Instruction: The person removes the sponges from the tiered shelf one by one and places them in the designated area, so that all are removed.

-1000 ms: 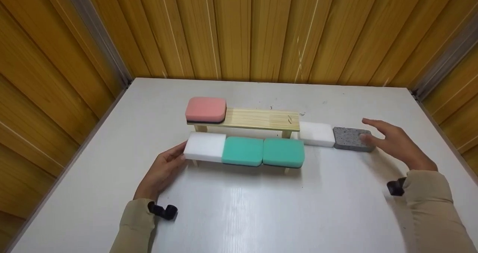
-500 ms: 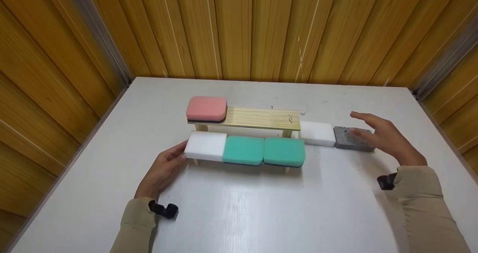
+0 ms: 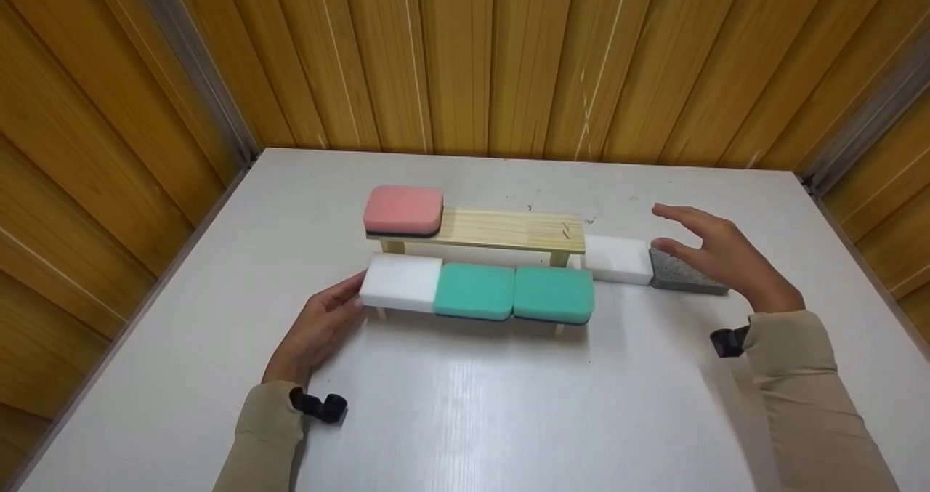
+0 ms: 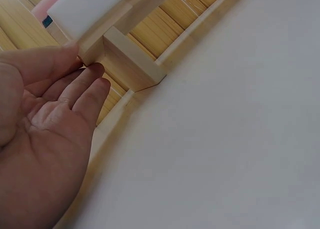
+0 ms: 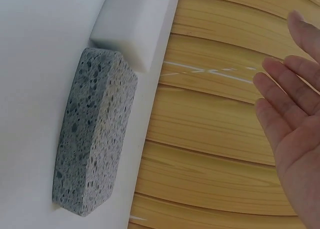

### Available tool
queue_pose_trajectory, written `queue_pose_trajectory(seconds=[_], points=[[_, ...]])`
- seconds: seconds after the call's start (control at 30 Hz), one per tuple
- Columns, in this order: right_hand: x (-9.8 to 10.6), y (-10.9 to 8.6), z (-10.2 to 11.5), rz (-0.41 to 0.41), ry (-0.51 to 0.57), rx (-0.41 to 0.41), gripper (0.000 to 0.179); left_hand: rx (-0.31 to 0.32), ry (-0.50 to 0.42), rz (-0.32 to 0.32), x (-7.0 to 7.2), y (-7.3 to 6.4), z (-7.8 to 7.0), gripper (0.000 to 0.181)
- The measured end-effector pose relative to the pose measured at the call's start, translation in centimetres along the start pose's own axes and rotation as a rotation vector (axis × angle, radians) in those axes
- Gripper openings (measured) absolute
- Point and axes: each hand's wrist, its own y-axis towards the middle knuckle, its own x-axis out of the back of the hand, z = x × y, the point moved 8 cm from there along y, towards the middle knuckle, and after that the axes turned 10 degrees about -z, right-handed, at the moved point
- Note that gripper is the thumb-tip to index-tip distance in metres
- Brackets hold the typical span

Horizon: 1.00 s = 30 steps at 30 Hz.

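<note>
My left hand (image 3: 316, 332) pinches the left end of the low front wooden stand (image 4: 132, 59), thumb at the board's edge and fingertips beneath it. On that board lie a white sponge (image 3: 401, 281) and two green sponges (image 3: 474, 291) in a row; their dark undersides show at the front. Behind, a pink sponge (image 3: 404, 208) sits at the left end of a second wooden board (image 3: 501, 229). My right hand (image 3: 726, 252) is raised with fingers spread and holds nothing. It overlaps the grey porous block (image 3: 686, 274) in the head view; the right wrist view shows it apart from the block.
Another white sponge (image 3: 617, 259) lies on the white table (image 3: 465, 419) between the rear board and the grey block. Wood-patterned walls (image 3: 450, 56) stand at the back and sides.
My right hand has moved left and away from me, off the grey block's right end. My left hand keeps its place, and the sponges have not moved.
</note>
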Motion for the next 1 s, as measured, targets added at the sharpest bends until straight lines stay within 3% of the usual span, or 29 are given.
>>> queue_pose_trajectory(seconds=[0.13,0.33,0.77,1.0], points=[[-0.3,0.6,1.1,0.004,0.006,0.010,0.056,0.009,-0.002,0.004,-0.1,0.0,0.0,0.059],[-1.2,1.6,2.6,0.022,0.035,0.030,0.058,0.006,0.067,-0.003,0.0,0.0,-0.1,0.059],[-3.6,3.9,7.1,0.038,0.114,0.116,0.057,-0.004,0.062,0.007,-0.1,-0.1,-0.2,0.062],[-4.9,5.0,8.9,0.052,0.143,0.125,0.061,0.009,0.050,0.005,-0.2,0.0,-0.1,0.061]])
